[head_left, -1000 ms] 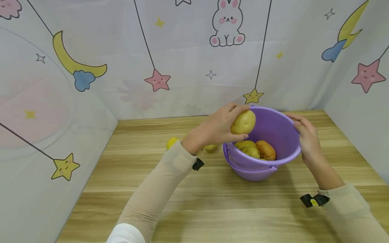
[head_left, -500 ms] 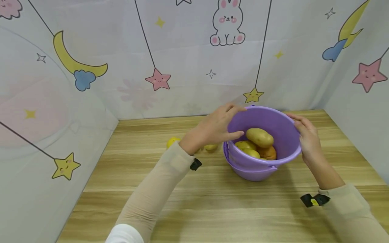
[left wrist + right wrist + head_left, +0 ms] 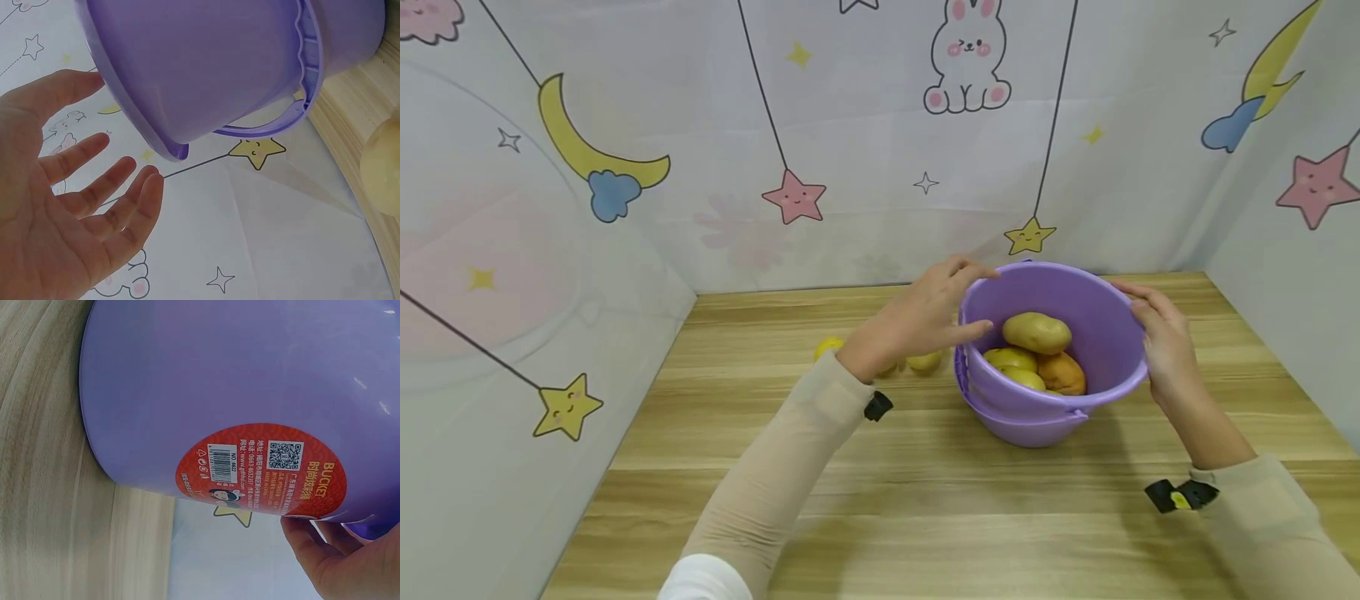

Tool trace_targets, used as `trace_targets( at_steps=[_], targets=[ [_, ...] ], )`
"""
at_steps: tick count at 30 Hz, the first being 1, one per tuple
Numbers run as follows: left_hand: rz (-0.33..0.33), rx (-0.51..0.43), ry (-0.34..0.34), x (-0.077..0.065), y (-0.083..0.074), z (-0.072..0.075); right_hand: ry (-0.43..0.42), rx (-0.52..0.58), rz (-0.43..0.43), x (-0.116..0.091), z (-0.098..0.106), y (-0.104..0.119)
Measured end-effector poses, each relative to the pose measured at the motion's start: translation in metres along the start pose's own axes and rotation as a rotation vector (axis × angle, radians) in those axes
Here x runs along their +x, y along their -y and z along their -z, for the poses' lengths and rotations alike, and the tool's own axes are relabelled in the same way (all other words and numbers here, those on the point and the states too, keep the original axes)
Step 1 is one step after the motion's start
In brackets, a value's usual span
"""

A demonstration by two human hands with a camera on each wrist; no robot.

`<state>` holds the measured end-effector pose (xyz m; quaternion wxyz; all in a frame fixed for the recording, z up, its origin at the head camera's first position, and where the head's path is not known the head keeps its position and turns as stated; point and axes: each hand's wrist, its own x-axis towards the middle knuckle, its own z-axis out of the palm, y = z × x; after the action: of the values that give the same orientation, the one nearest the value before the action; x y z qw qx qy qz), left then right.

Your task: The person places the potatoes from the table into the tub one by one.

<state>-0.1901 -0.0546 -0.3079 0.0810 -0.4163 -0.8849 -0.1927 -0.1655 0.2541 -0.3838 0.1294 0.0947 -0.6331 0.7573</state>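
Bucket (image 3: 1011,398), purple — on the table (image 3: 895,500), potato (image 3: 1037,333) inside; likely stiff, smooth and light but for its load, best held by rim (image 3: 1108,397) or handle (image 3: 314,72) — right hand (image 3: 1165,342) gripping the rim, left hand (image 3: 925,312) empty, fingers loosely spread beside it.

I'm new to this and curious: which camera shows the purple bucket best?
The head view: it shows the purple bucket nearly whole, with a potato inside. The left wrist view shows only part of its outside, with the handle; the right wrist view, another cropped close-up, shows a red label.
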Motion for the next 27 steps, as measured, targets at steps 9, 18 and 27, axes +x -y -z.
trace_targets(
  at_steps=[9,18,27],
  targets=[
    [0.026,-0.007,-0.008,-0.007,0.009,0.002,0.002,0.007,0.003,0.000,0.000,0.000],
    [0.043,-0.020,-0.029,-0.013,0.019,0.004,0.008,0.000,-0.008,0.002,0.001,0.000],
    [0.093,-0.035,-0.026,-0.023,0.030,0.006,-0.002,-0.003,-0.015,0.006,0.002,-0.001]
  ],
)
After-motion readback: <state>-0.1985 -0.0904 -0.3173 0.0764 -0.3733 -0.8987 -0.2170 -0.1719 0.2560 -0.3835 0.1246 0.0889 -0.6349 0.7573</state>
